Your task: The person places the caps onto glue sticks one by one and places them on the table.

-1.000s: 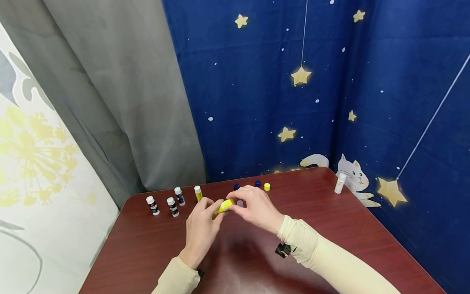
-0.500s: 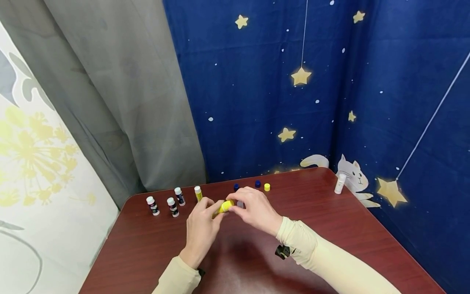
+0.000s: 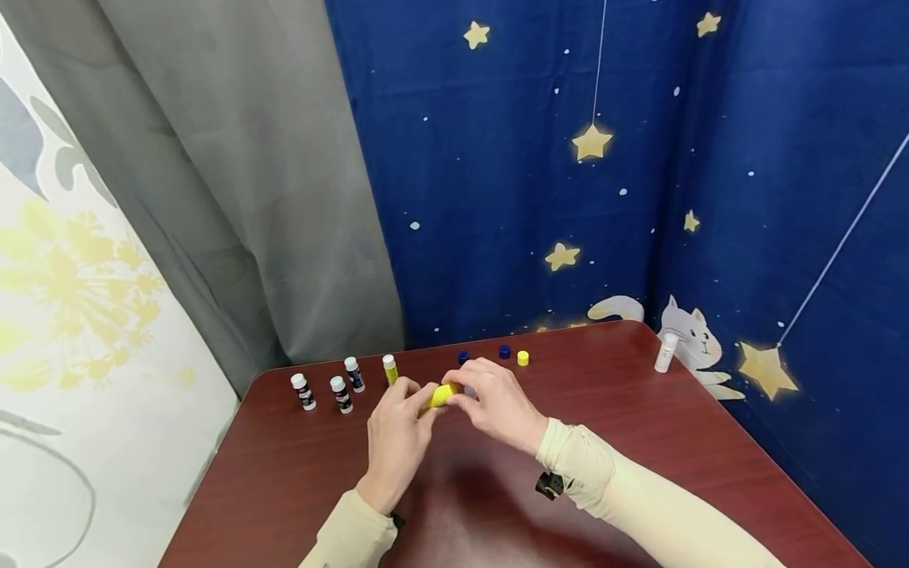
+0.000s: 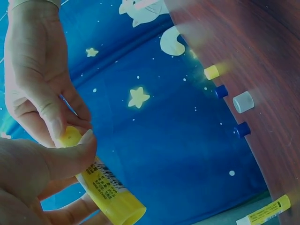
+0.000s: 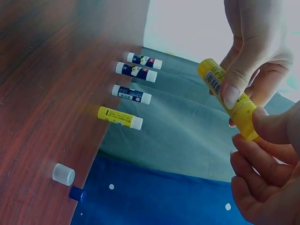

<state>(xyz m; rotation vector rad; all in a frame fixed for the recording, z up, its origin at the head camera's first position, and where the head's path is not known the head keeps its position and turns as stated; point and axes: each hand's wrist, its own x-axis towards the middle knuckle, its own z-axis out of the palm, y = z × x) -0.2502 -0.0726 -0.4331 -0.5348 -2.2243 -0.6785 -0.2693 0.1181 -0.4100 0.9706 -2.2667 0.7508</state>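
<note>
Currently we hold one yellow glue stick [image 4: 108,188] above the table [image 3: 639,410]: left hand [image 3: 398,434] gripping its body, right hand [image 3: 495,400] pinching its other end. Beyond, we count three navy sticks [image 3: 342,394], one upright yellow stick [image 3: 390,372], two blue caps [image 3: 505,352], one yellow cap [image 3: 522,358], one translucent cap [image 4: 243,102], all toward the far edge. Table runs wide rightward to one white stick [image 3: 665,353].
</note>
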